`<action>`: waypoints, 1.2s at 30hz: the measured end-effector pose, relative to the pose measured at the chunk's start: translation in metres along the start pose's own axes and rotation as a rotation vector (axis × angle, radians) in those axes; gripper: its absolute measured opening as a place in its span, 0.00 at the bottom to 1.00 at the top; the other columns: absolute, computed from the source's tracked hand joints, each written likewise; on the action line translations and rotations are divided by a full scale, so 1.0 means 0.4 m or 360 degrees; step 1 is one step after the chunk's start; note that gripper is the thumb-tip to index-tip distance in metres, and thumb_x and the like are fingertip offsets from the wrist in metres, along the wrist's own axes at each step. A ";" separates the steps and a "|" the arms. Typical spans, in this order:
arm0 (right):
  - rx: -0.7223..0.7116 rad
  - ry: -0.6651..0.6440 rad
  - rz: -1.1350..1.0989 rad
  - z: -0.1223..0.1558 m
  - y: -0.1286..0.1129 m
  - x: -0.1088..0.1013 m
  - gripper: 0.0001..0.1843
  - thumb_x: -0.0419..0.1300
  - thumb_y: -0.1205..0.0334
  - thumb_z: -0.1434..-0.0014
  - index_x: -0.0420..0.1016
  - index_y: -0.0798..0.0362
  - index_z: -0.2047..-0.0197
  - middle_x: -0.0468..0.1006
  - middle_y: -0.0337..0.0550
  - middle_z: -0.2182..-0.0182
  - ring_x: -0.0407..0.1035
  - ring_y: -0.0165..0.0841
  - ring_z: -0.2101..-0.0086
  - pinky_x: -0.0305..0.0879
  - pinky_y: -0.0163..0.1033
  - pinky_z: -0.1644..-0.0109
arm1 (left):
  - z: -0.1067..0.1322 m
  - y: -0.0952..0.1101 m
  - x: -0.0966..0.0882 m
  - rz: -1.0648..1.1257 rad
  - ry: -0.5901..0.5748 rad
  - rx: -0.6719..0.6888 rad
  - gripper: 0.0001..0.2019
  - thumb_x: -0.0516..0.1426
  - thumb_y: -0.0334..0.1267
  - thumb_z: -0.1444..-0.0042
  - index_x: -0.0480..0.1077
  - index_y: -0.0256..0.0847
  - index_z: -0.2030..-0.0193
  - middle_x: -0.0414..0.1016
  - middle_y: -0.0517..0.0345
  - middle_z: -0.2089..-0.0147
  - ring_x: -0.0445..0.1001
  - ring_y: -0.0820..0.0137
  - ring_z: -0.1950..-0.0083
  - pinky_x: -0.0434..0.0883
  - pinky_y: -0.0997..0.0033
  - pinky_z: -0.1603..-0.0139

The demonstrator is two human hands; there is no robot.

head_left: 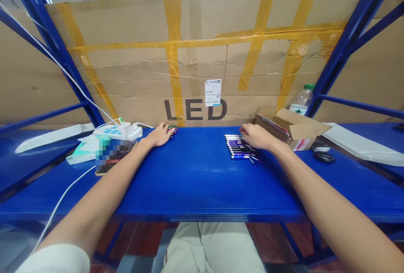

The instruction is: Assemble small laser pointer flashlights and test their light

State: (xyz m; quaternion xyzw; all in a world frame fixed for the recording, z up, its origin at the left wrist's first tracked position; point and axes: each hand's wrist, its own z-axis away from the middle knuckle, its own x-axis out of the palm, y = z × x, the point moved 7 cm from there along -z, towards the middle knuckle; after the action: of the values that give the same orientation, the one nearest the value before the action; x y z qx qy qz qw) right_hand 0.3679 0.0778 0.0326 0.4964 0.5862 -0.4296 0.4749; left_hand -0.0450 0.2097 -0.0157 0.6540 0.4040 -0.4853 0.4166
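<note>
My left hand (159, 135) lies at the back of the blue table, its fingers slightly apart over a small cluster of shiny green, red and dark pieces (172, 131). Those pieces are partly covered by the fingers. On the right, a row of slim metal tubes with small clips (237, 146), like keychain flashlights, lies side by side in silver, purple and black. Bent over the far right end of this row, my right hand (256, 136) has its fingers curled down at the tubes. Its fingertips are partly hidden, so what they pinch is unclear.
An open cardboard box (304, 129), a bottle (302, 99) and a black mouse (324, 157) are at the right. A phone (118, 158), a white power strip (121, 130) and a green-white packet (85, 148) lie left. A taped cardboard sheet (198, 66) stands behind.
</note>
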 end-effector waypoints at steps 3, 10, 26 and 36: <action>-0.0014 -0.0017 -0.0009 -0.001 -0.002 0.005 0.16 0.50 0.66 0.25 0.79 0.56 0.46 0.84 0.56 0.46 0.77 0.46 0.48 0.66 0.41 0.49 | -0.001 -0.001 -0.002 -0.0019 0.0000 0.0017 0.40 0.36 0.65 0.27 0.64 0.38 0.25 0.62 0.38 0.23 0.64 0.46 0.23 0.59 0.49 0.23; -0.0010 -0.0045 -0.0015 -0.004 -0.004 0.008 0.17 0.50 0.66 0.25 0.79 0.57 0.44 0.83 0.57 0.43 0.78 0.45 0.47 0.67 0.41 0.48 | -0.007 0.000 -0.002 -0.0010 -0.0001 -0.0001 0.40 0.37 0.63 0.28 0.63 0.36 0.25 0.60 0.36 0.23 0.62 0.45 0.22 0.58 0.49 0.22; -0.0023 -0.0078 -0.0050 -0.002 -0.018 0.007 0.18 0.49 0.64 0.23 0.80 0.57 0.44 0.84 0.58 0.44 0.79 0.48 0.47 0.68 0.44 0.45 | -0.011 0.018 0.001 0.0070 0.0063 -0.0056 0.37 0.35 0.60 0.26 0.68 0.37 0.30 0.66 0.37 0.27 0.67 0.45 0.26 0.62 0.46 0.25; -0.0028 -0.0050 -0.0050 -0.002 -0.015 0.003 0.17 0.50 0.66 0.25 0.79 0.56 0.45 0.84 0.57 0.44 0.79 0.45 0.47 0.68 0.41 0.47 | -0.038 -0.055 -0.016 0.0096 0.0238 -0.0270 0.31 0.38 0.49 0.25 0.66 0.32 0.30 0.68 0.31 0.30 0.67 0.44 0.27 0.63 0.43 0.25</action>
State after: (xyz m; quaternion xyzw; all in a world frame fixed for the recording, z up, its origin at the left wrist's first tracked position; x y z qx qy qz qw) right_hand 0.3617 0.0781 0.0319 0.4761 0.5901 -0.4395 0.4817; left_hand -0.0624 0.2304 -0.0102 0.6626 0.4538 -0.3865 0.4535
